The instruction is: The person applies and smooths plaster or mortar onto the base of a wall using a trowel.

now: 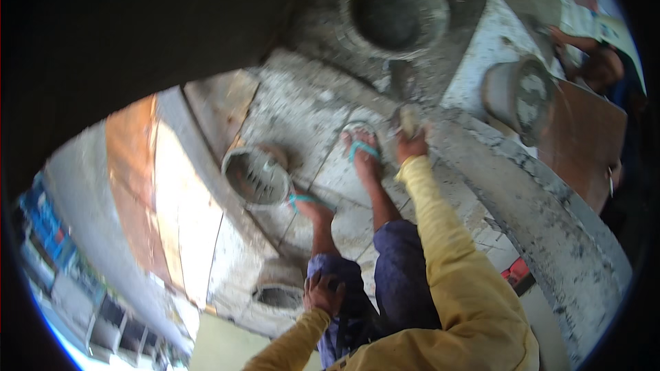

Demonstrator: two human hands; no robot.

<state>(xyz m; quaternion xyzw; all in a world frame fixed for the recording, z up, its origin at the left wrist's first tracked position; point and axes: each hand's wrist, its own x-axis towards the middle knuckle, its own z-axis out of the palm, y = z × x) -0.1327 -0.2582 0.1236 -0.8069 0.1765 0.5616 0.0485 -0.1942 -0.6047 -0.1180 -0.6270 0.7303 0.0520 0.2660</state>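
Observation:
My right hand (411, 145), at the end of a yellow sleeve, reaches forward to the edge of a low concrete ledge (474, 148). Its fingers are closed around a pale-handled hand tool (408, 121) with a dark grey part beside it; blur hides its exact kind. My left hand (323, 293) lies open on my left knee, over purple trousers, holding nothing that I can see. Left of my sandalled feet, a bucket (258, 177) with grey mortar leans on its side or tilts. A large round tub (395, 12) of grey mix stands beyond the ledge.
At the right, another person (605, 69) works near a mortar-smeared bucket (519, 96) and a brown board (581, 141). A second low container (278, 295) sits by my left knee. Dirty tiles (344, 223) cover the floor. Past a curved edge at left is a drop to things outside.

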